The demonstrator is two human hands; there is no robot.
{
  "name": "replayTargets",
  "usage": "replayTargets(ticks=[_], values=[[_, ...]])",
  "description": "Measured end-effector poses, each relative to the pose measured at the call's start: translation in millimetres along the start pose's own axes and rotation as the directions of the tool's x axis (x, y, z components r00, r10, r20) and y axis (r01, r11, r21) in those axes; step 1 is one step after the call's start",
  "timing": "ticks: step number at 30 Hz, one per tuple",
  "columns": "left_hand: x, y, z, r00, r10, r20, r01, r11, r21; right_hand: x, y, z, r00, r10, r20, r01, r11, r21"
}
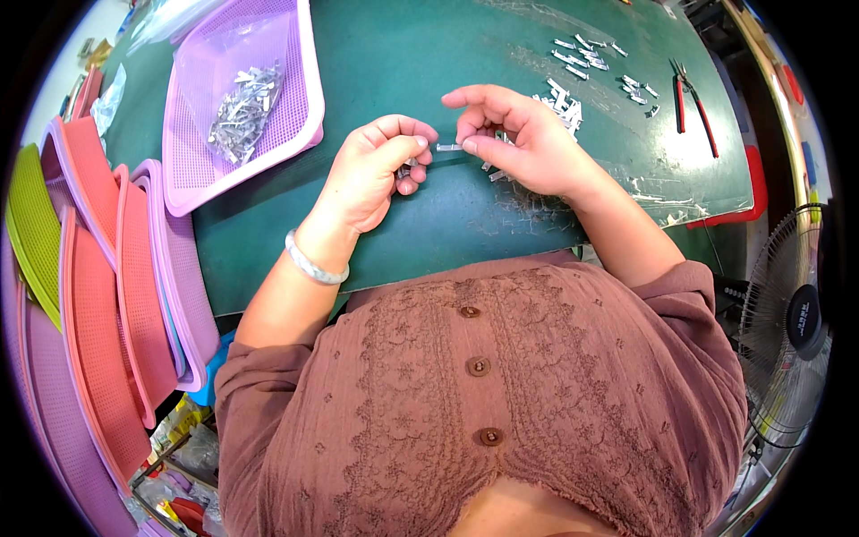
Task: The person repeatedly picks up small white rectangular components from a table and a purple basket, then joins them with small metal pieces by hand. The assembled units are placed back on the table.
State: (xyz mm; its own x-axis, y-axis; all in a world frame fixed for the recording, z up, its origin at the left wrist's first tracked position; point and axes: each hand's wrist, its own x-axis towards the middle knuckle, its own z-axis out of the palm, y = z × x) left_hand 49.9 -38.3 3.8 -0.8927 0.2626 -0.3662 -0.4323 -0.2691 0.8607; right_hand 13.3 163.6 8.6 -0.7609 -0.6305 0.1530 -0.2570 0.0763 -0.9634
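Note:
A small, narrow silvery metal piece spans the gap between my two hands over the green table. My left hand is closed, with its thumb and forefinger at the piece's left end. More small metal pieces show inside its curled fingers. At the other end, my right hand holds the piece between thumb and a bent finger, while its forefinger stretches out above. Beneath and behind the right hand lies a pile of similar metal pieces, partly covered by that hand.
A purple basket at the left holds a clear bag of metal parts. Loose pieces and red-handled pliers lie at the right on the green table. Stacked baskets stand left; a fan stands right.

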Motion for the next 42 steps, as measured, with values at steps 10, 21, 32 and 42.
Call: replayTargets(ticks=[10,21,32,42], values=[[-2,0,7,1.000,0.007,0.004,-0.007,0.999,0.034,1,-1,-3,0.995,0.095,-0.016,-0.092,0.988,0.123],[-1,-2,9,1.000,0.022,-0.019,-0.021,0.997,0.068,1,-1,-3,0.996,0.080,-0.037,-0.074,0.988,0.134],[-1,-4,10,0.984,0.163,-0.068,-0.156,0.983,0.094,0,-4,-4,0.989,0.132,-0.061,-0.120,0.978,0.169],[-3,-10,15,0.934,0.349,-0.078,-0.320,0.913,0.255,-1,-7,-1,0.992,0.121,-0.016,-0.118,0.984,0.137]])
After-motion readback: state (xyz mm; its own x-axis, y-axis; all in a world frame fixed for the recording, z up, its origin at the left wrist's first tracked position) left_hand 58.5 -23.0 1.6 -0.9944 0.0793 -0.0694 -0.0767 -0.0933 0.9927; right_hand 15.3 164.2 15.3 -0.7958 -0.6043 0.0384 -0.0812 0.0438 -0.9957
